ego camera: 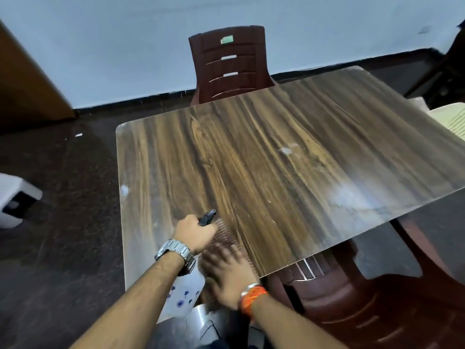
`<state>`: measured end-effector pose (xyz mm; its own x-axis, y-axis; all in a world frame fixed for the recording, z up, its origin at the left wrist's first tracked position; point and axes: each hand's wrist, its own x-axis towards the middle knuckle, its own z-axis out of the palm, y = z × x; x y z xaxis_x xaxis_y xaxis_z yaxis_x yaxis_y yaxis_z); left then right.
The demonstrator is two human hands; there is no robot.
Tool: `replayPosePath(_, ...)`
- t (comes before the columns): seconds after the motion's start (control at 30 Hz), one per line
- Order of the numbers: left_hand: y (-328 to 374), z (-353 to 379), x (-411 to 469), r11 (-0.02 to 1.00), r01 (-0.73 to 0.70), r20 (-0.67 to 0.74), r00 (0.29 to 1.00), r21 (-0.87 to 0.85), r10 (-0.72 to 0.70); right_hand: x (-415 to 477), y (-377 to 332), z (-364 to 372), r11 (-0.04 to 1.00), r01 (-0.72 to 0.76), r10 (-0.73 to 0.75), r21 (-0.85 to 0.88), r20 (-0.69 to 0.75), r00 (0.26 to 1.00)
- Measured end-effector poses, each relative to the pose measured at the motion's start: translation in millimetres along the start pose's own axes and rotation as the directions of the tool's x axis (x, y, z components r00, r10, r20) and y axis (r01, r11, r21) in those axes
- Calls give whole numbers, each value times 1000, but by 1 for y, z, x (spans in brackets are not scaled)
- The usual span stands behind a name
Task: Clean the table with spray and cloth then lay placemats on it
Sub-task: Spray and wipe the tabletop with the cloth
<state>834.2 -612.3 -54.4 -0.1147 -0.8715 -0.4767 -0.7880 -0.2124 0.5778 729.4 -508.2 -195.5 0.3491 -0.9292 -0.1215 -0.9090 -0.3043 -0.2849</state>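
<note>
The left hand is wrapped around a spray bottle, its dark nozzle beyond the knuckles; the right hand, blurred, lies flat with fingers spread just beside it on a brown cloth; the wood-grain worktop stretches ahead of both.

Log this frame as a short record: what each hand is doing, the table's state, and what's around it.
left hand: gripping the black head of a spray bottle, nozzle aimed over the table
right hand: blurred, flat on a ribbed brown mat at the near edge
table: wood-grain top, pale smudges, no placemats laid out
cloth: not visible
chairs: brown chair at far side, another at right
</note>
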Motion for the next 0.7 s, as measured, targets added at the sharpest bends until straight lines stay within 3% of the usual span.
replayPosePath(0.1, 4, 5, -2, 1000, -13, 18, 1000, 4, 13, -30, 93, -19, 945, -328, 326, -6, -100, 940)
replayPosePath(0.2, 5, 10, -2, 1000, -20, 12, 1000, -3, 20, -51, 161, -40, 755, -653, 656, 62, -65, 752)
replayPosePath(0.33, 6, 10, -1, 1000, -14, 32, 999, -12, 14, -33, 139, -39, 590, -803, 807, 85, -39, 589)
replayPosePath(0.4, 7, 8, 3, 1000, -10, 37, 999, -13, 10, -15, 107, -32, 628, -774, 778, 78, -74, 624)
replayPosePath(0.53, 13, 4, 16, 999, -48, 45, 998, 17, 47, 2, 49, -18, 907, -421, 420, 33, 13, 907)
replayPosePath(0.6, 18, 3, 24, 997, -68, 35, 997, 34, 67, 4, 44, -19, 950, -311, 310, 15, 32, 950)
replayPosePath(0.7, 25, 1, 37, 996, -79, 10, 997, 36, 78, 8, 69, -24, 951, -309, 310, 30, -16, 951)
